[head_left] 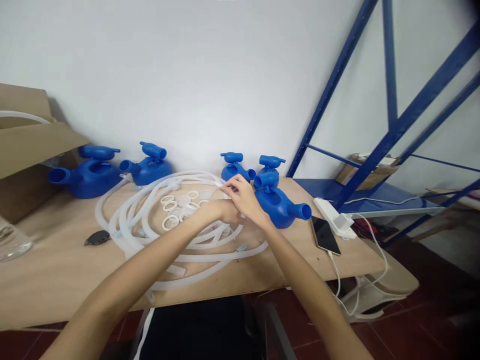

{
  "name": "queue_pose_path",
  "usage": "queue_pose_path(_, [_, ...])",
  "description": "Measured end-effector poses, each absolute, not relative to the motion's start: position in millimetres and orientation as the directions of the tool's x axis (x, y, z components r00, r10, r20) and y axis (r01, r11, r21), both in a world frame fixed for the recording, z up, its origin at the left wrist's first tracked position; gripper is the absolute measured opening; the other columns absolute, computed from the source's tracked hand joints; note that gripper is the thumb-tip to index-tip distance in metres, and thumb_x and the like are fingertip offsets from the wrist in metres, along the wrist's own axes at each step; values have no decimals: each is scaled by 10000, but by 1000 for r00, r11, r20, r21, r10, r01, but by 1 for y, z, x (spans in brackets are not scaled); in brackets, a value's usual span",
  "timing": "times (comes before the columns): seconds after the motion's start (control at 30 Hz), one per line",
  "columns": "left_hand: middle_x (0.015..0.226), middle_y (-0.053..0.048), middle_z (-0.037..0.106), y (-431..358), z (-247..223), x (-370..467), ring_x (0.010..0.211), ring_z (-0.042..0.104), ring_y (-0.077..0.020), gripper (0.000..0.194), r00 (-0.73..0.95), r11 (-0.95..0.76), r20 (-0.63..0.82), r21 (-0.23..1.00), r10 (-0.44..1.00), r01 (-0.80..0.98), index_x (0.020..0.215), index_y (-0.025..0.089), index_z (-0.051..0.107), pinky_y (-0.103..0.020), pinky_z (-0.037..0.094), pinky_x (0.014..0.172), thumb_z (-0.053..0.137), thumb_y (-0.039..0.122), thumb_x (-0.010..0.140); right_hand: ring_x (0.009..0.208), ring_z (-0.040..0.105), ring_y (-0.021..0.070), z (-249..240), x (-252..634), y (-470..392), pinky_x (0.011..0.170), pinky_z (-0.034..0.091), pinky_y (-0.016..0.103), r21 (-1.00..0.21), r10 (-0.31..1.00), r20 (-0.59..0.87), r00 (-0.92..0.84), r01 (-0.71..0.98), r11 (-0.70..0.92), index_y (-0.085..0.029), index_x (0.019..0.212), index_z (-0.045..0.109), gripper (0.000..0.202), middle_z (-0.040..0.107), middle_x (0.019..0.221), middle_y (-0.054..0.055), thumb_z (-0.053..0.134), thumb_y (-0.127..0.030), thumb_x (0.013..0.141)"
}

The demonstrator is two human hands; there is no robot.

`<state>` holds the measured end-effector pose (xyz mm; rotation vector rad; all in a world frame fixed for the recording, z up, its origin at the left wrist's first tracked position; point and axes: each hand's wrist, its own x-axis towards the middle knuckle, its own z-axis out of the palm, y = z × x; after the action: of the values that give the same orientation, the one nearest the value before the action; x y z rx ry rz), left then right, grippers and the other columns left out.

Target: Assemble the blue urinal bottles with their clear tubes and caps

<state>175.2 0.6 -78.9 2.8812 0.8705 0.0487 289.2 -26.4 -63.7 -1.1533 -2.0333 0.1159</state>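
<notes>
My two hands are close together over the right side of a coil of translucent white tubing (131, 212). My right hand (243, 198) is closed, thumb and fingers pinched at a stretch of the tubing. Just below and left of it, my left hand (228, 211) is curled shut; its fingertips and whatever they hold are hidden. Inside the coil lie several white rings (170, 222) and clear round pieces. A blue plastic bottle (279, 206) with a wide spout stands right beside my right hand, and another blue bottle (234, 171) is just behind it.
More blue bottles (95, 177) line the wall. An open cardboard box (45, 142) stands at the left, near a clear container (13, 242) and a black watch-like object (97, 238). At the right lie a phone (325, 235) and a white power strip (335, 218), beside blue shelving (390, 200).
</notes>
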Motion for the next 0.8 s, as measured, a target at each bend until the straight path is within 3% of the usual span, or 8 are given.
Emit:
queue_pose_path(0.07, [1483,-96,636,-8,-70,118,1297,642,-288,614,819,-804,-77,163,568,573,1486,255,580,-335,497,1058,671,490,926,1059,635,216,-68,262,-7,973,517,340,-413,789,508,-346,706,575,-181,1112,722,214,631,1111,85,567,-313,1048])
queue_pose_path(0.17, [1632,-104,467,-30,-58,36,1489,472,-285,672,710,-667,-92,279,698,691,1542,230,521,-359,389,1193,538,594,978,1203,613,241,-79,246,-5,1059,494,381,-323,764,435,-476,709,626,-193,1358,643,342,647,1236,111,589,-204,1020])
queue_pose_path(0.27, [1612,-66,499,-62,-56,-32,1470,497,-304,757,548,-481,-110,357,829,801,1566,278,499,-382,419,1178,484,713,946,1176,629,239,-90,270,-34,1047,514,400,-250,688,475,-549,665,704,-251,1327,681,330,685,1233,87,525,-192,1042])
queue_pose_path(0.37, [1545,-3,582,-96,-69,-85,1388,577,-339,760,360,-317,-44,385,932,867,1529,378,538,-421,504,1106,491,785,888,1171,623,289,-96,328,-72,1023,519,450,-136,632,686,-360,790,598,-254,1215,741,276,703,1192,115,520,-294,1054])
queue_pose_path(0.47, [1429,66,676,-119,-91,-125,1256,672,-349,654,189,-210,90,404,978,890,1430,468,609,-437,597,985,525,777,860,1178,615,331,-99,400,-95,1066,479,521,-130,567,816,-109,923,363,-234,1246,725,318,677,1230,154,588,-408,1018])
queue_pose_path(0.63, [1379,-39,702,-125,-131,-146,1192,696,-359,555,56,-262,397,487,916,833,1344,335,658,-380,665,709,527,673,924,1205,592,389,-117,489,-99,1028,477,570,-99,663,748,39,994,54,-159,1305,677,602,666,1255,208,484,-639,997])
queue_pose_path(0.7, [1416,-68,664,-121,-150,-141,1246,667,-372,515,86,-323,462,465,883,824,1369,321,627,-419,673,781,523,611,956,1160,607,397,-122,499,-98,965,499,569,-59,751,658,65,998,-34,-177,1311,670,589,696,1211,191,445,-629,1008])
queue_pose_path(0.8, [1556,-32,526,-116,-179,-132,1385,565,-382,512,172,-400,504,389,846,830,1500,408,494,-601,538,1088,516,494,996,1230,566,437,-119,494,-92,989,466,614,37,773,630,73,992,-124,-176,1321,661,542,694,1268,204,414,-559,1027])
